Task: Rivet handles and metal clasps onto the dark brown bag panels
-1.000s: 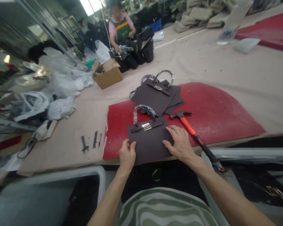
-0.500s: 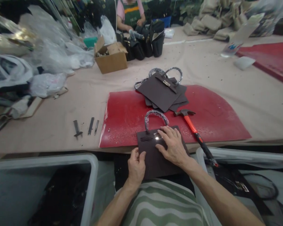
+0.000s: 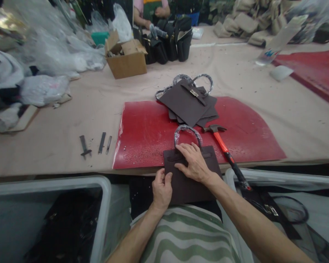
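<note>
A dark brown handbag panel (image 3: 188,193) with a plastic-wrapped handle (image 3: 186,128) lies across my lap, its top end at the edge of the red mat (image 3: 145,126). My left hand (image 3: 162,190) pinches the panel's left edge between thumb and fingers. Across the upper part rests my right hand (image 3: 193,162), fingers stretched out over the strap and hiding the metal clasp. A claw hammer (image 3: 221,141) with an orange and black grip lies to the right, its handle end jutting over the table edge. Behind the handle is a stack of similar panels (image 3: 183,102).
Three small metal tools, including a punch (image 3: 109,145), lie left of the mat. Plastic bins (image 3: 107,204) stand on both sides of my lap, with dark bags inside. Farther back are a cardboard box (image 3: 128,67), black bags (image 3: 183,44) and a person (image 3: 150,12).
My right hand has shifted slightly left along the strap and now covers the shiny clasp. My left hand stays at the panel's edge. The camera view has shifted a little.
</note>
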A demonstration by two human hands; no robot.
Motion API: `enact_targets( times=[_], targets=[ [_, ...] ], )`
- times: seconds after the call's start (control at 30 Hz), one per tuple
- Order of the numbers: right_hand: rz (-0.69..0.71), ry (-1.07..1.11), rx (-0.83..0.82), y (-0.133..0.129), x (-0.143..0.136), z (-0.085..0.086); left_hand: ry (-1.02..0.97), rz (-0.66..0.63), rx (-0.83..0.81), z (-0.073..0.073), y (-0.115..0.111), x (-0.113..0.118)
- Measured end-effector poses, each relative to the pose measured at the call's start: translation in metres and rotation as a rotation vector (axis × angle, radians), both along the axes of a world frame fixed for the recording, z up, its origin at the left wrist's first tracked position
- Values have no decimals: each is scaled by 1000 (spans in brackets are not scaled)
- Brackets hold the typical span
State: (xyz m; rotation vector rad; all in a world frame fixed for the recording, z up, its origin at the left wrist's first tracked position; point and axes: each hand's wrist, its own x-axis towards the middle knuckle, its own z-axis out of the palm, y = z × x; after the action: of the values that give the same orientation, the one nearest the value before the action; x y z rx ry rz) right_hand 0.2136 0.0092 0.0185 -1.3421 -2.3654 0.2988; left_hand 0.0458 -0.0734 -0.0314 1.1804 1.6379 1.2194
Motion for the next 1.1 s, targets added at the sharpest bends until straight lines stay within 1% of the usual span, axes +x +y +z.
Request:
enact_targets(
  times=[0.1,0.27,0.37,0.43,0.5,0.63,0.7,0.77,0.87,0.97,1.03,1.1],
  targets=[
    [38,-50,-35,-3,-3,2,23,-1,2,-4,-2,0],
    [-10,-87,-68,-5,-8,4,50,8,-4,-8,-4,0],
    [-19,-91,-81,-4,-9,6,87,8,29,-12,-4,-1],
    [-22,-101,-94,-3,-10,7,141,10,74,-19,-4,-2],
    [-33,-113,-103,-2,-11,8,214,-3,144,-29,-2,-4],
    [-59,-124,-116,-2,-14,9,394,-29,325,-50,6,-10],
    [-68,-123,-115,-3,-16,8,469,-49,381,-57,11,-13],
    [-75,-123,-112,-3,-17,8,508,-75,397,-61,15,-16],
    [-88,-130,-113,-3,-18,7,519,-93,382,-62,18,-17],
    [-94,-148,-117,-2,-19,8,510,-120,359,-60,18,-17],
    [-90,-158,-118,-2,-19,9,499,-168,322,-53,15,-18],
    [-87,-163,-103,-3,-18,9,473,-225,244,-39,9,-22]
  ],
)
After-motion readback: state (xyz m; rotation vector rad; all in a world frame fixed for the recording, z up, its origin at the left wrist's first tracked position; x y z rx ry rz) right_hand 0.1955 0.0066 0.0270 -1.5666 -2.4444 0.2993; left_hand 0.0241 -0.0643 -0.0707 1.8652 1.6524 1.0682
